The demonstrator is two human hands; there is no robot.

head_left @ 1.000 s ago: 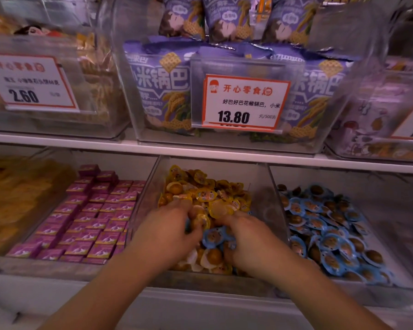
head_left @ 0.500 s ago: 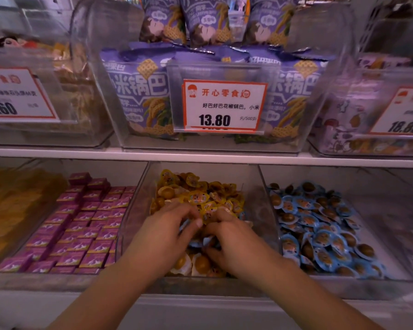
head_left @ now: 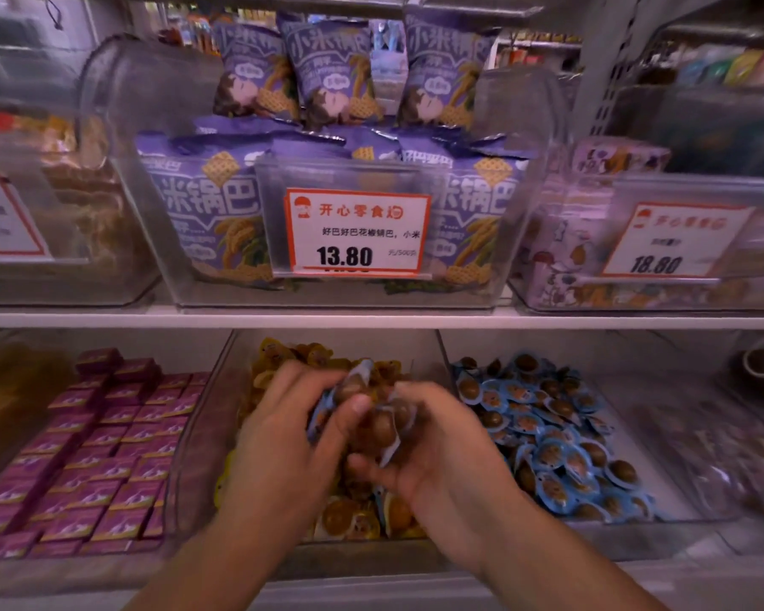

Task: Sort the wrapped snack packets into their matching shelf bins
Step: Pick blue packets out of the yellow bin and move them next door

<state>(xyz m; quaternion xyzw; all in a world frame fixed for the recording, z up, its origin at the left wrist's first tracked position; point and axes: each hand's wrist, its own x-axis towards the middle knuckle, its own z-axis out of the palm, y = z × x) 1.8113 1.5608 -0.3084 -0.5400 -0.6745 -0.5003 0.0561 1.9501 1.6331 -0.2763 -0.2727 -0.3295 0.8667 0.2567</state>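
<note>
Both hands are raised over the middle clear bin (head_left: 204, 416), which holds yellow-wrapped snack packets (head_left: 353, 520). Between them they cradle a bunch of blue-wrapped packets (head_left: 373, 423) with brown round snacks inside. My left hand (head_left: 279, 438) grips the bunch from the left, thumb on top. From the right and below, my right hand (head_left: 446, 452) cups it with curled fingers. The bin to the right (head_left: 680, 500) holds several matching blue-wrapped packets (head_left: 548, 434). The hands are motion-blurred.
Left bin holds rows of purple boxed snacks (head_left: 93, 460). A white shelf edge (head_left: 371, 320) runs above the lower bins. On it stand a clear bin of purple snack bags (head_left: 204, 205) with a 13.80 price tag (head_left: 356, 231), and side bins with other tags.
Both hands have lifted out of the yellow-packet pile, bringing a bunch of blue-wrapped packets up with them. The camera view has tilted upward.
</note>
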